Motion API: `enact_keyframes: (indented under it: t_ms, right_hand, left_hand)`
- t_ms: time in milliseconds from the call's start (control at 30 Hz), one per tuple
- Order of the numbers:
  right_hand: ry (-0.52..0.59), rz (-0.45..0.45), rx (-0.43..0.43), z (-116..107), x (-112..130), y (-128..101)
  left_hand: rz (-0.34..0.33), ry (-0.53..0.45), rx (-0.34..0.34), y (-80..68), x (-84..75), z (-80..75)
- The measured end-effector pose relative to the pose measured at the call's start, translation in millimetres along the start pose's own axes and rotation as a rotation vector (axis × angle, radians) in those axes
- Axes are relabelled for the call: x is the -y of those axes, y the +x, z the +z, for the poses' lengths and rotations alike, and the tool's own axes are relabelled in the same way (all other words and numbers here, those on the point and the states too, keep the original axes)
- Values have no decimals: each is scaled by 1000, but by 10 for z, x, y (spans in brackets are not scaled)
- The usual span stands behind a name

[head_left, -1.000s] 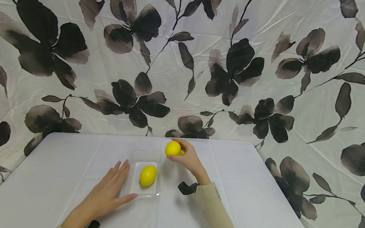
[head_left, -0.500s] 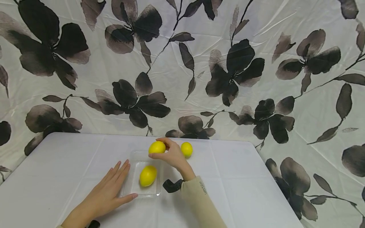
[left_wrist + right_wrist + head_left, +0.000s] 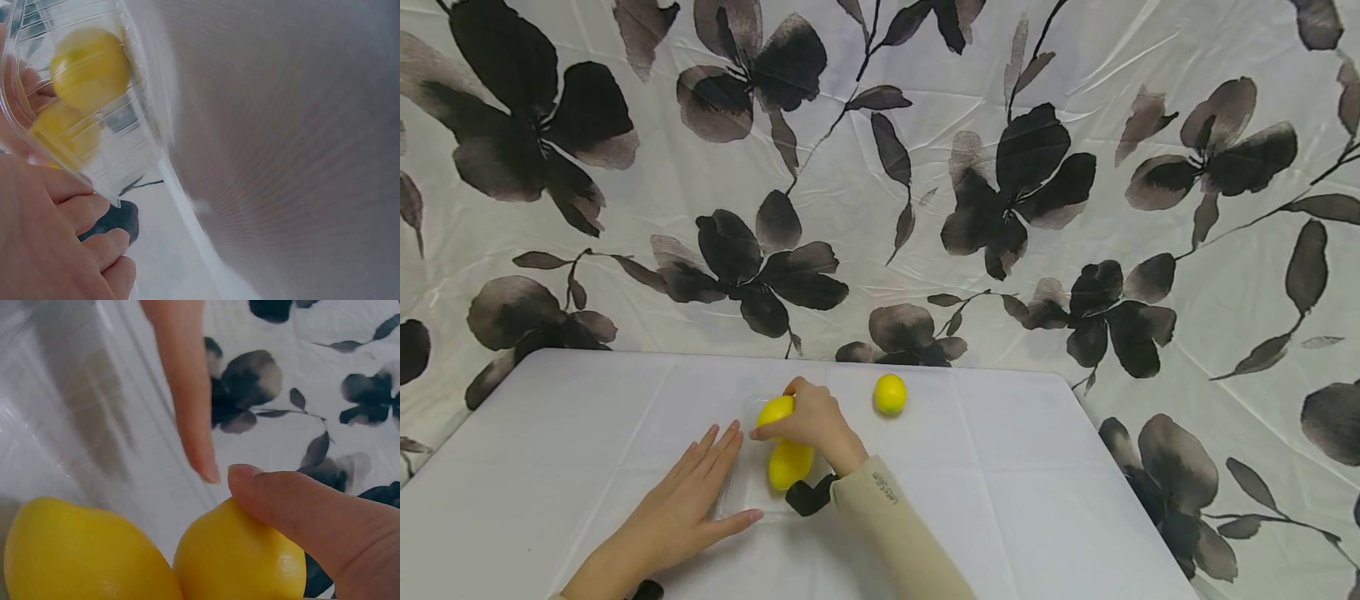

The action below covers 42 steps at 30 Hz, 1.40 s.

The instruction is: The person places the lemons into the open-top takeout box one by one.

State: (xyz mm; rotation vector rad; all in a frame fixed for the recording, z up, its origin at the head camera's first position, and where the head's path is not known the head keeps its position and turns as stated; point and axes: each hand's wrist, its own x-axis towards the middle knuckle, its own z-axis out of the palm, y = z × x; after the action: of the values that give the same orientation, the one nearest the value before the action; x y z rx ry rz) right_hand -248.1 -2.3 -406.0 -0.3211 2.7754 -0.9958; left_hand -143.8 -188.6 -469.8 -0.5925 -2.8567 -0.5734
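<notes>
We stand at a table (image 3: 1015,500) under a white cloth, with a backdrop (image 3: 880,167) of black flowers hung behind it. Near the middle of the table sits a clear plastic tray (image 3: 737,492), and it is the place the lemons are going.

Our left hand (image 3: 681,508) lies flat on the cloth against the tray's left edge, fingers straight and relaxed, thumb along the near rim — steadying it, not gripping. From the left wrist camera we see the same hand (image 3: 56,244) beside the tray's ribbed wall (image 3: 125,156), with two yellow shapes showing through the plastic.

One lemon (image 3: 790,463) already lies in the tray. Our right hand (image 3: 808,421) holds a second lemon (image 3: 774,410) over the far end of the tray, fingers curled on it. In the right wrist view the thumb (image 3: 294,506) presses on this held lemon (image 3: 240,559), which touches the lying one (image 3: 81,556), while one finger (image 3: 184,387) is stretched out away from it. So we judge it is down or nearly down, but not let go.

A third lemon (image 3: 890,394) rests on the cloth to the right of the tray, well apart from both hands.

By our reckoning one lemon is placed, the second is being set in, and the third is left to fetch — roughly the halfway mark.
</notes>
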Motion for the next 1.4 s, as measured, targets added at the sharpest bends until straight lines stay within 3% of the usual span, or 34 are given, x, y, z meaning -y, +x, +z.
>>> enact_keyframes:
  t_ms: [300, 533, 900, 1200, 1400]
  right_hand:
    - [-188, 22, -13, 187, 35, 71]
    - [-345, -6, -29, 318, 58, 42]
    - [-238, -22, -48, 295, 63, -6]
    - [-318, -53, -71, 216, 61, -42]
    - [-279, -60, -60, 127, 39, -62]
  left_hand:
    - [-17, -25, 28, -5, -3, -3]
    - [5, -23, -5, -8, -26, -15]
    - [-12, -31, 3, -4, -31, -19]
    - [-13, -24, 13, 0, -23, -8]
    - [-13, -18, 18, 0, -15, -14]
